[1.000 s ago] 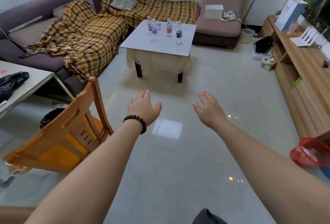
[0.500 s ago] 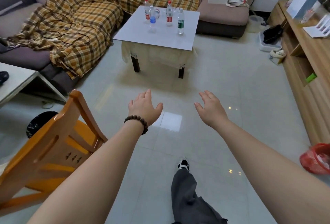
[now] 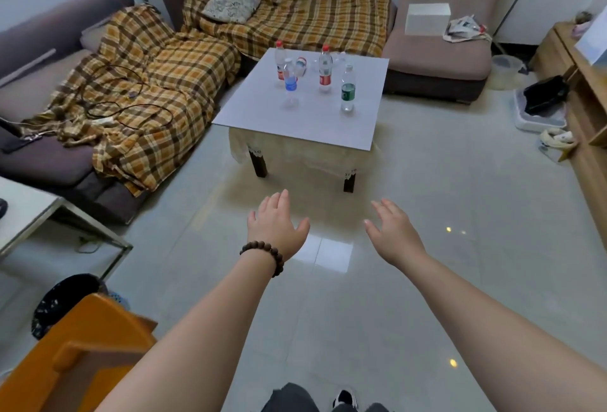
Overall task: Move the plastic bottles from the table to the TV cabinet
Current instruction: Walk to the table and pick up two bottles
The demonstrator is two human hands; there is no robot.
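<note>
Several plastic bottles stand on the low white-topped table (image 3: 262, 116) ahead: a green-label bottle (image 3: 348, 89), a red-label bottle (image 3: 325, 70), a blue-label bottle (image 3: 290, 83) and another red-label bottle (image 3: 280, 60) behind it. More small clear items lie near them. My left hand (image 3: 277, 224), with a bead bracelet, and my right hand (image 3: 392, 231) are stretched out over the floor short of the table, fingers apart, holding nothing. The wooden TV cabinet (image 3: 588, 109) runs along the right edge.
A sofa with a plaid blanket (image 3: 157, 83) wraps the left and back. An armchair (image 3: 437, 47) stands behind the table. An orange wooden chair (image 3: 82, 356) is at my lower left, beside a black bin (image 3: 62, 300) and a white table (image 3: 29, 214). Trays and shoes (image 3: 542, 109) lie by the cabinet.
I have walked closer to the table; it and the bottles look larger. The orange chair has slid to the lower left. Both hands stay open and empty.
</note>
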